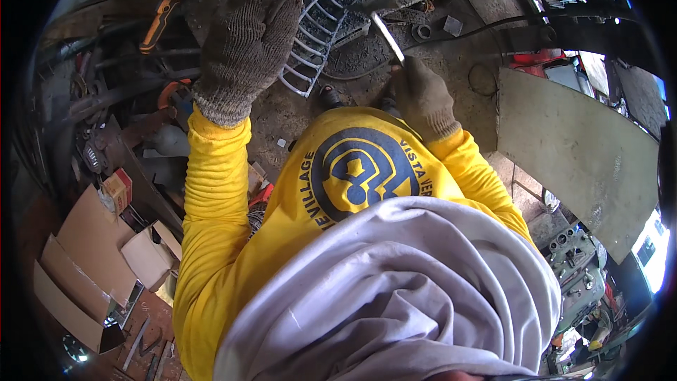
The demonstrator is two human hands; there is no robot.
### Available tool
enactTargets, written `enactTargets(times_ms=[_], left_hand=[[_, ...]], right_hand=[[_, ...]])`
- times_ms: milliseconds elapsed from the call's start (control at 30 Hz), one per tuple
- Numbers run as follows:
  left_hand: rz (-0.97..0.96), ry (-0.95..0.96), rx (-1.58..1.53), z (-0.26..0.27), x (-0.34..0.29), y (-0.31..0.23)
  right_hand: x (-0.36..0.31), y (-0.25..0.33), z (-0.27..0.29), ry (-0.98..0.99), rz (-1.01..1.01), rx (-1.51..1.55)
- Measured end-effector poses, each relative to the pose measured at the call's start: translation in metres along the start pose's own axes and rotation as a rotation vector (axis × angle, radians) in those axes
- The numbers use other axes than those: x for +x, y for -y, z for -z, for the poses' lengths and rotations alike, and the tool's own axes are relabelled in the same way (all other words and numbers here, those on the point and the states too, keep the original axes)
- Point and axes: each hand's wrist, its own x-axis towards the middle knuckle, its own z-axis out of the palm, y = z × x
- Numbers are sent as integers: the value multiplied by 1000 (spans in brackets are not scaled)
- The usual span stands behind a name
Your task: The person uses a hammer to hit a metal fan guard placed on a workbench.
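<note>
My left hand [247,46], in a dark knitted glove, is closed at the upper edge of a curved metal grille [310,46]. Its fingertips are partly hidden, and they seem to grip the curved bar at the grille's edge. The grille has a row of short rungs between bent rods. My right hand [423,95], gloved too, is wrapped around the end of a hammer [387,37] with a bright metal handle. The hammer's dark, blurred head is beside the grille, and I cannot tell if the two touch.
An orange and black power tool [169,1] lies at the upper left. Dark bits litter the work surface, with a metal ring [422,32] nearby. A large pale board [571,155] leans at right, above a grey-green machine [575,268]. Cardboard boxes [88,254] stand at lower left.
</note>
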Motion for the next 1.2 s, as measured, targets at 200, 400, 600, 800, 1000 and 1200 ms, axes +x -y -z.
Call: enactTargets(times_ms=[200, 400, 600, 800, 1000, 1200], left_hand=[[132, 63, -74, 1, -1, -2], [92, 50, -1, -5, 2, 5], [-8, -5, -71, -2, 18, 4], [-12, -13, -129, -4, 19, 5], [18, -20, -165, -4, 20, -2], [1, 20, -34, -3, 15, 1]], right_hand=[[-1, 0, 1, -49, 80, 68], [-4, 7, 3, 9, 42, -41], [1, -5, -3, 54, 81, -202], [-8, -6, -2, -210, 275, 44], [0, -12, -9, -52, 121, -56], [5, -10, -12, 15, -8, -102]])
